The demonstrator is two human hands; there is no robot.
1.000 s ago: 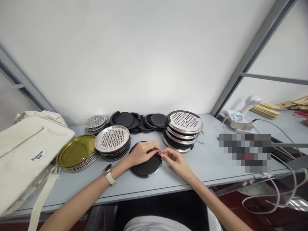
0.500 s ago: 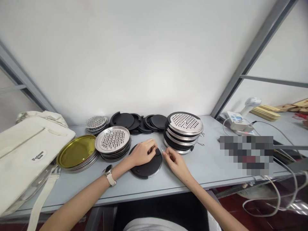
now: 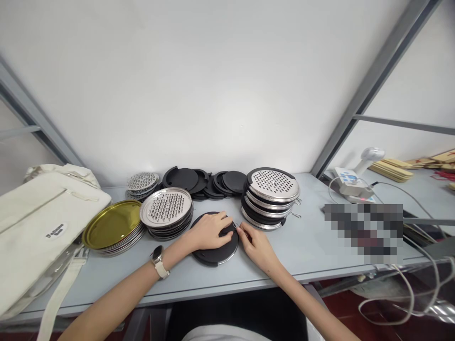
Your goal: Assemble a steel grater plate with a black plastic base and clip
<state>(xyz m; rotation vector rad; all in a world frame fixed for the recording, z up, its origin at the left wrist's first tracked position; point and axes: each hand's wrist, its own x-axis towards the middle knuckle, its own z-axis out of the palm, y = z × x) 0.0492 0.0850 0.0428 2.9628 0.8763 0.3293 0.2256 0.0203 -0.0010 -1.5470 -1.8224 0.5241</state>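
Note:
A round black disc (image 3: pixel 215 255) with a thin silver rim lies on the table before me. My left hand (image 3: pixel 210 230) rests on top of it, fingers bent over toward its right edge and holding it down. At that edge, a small wire loop (image 3: pixel 236 225) sits in the pinch of my right hand (image 3: pixel 255 241); the fingertips of both hands nearly meet there. Right behind stands a stack of round graters (image 3: pixel 273 183) with black holders and wire loops sticking out. Left of the disc are stacked metal grater plates (image 3: pixel 166 207).
Gold-coloured round plates (image 3: pixel 113 224) are stacked at the left beside a white bag (image 3: pixel 46 227). Black rings and discs (image 3: pixel 186 180) and small grater discs (image 3: pixel 142 182) line the wall. A scanner on a stand (image 3: pixel 369 158), cables and wooden pieces (image 3: pixel 391 169) occupy the right.
My left hand has flattened and lowered onto the disc. My right hand has shifted slightly left, bringing the wire loop to the disc's edge.

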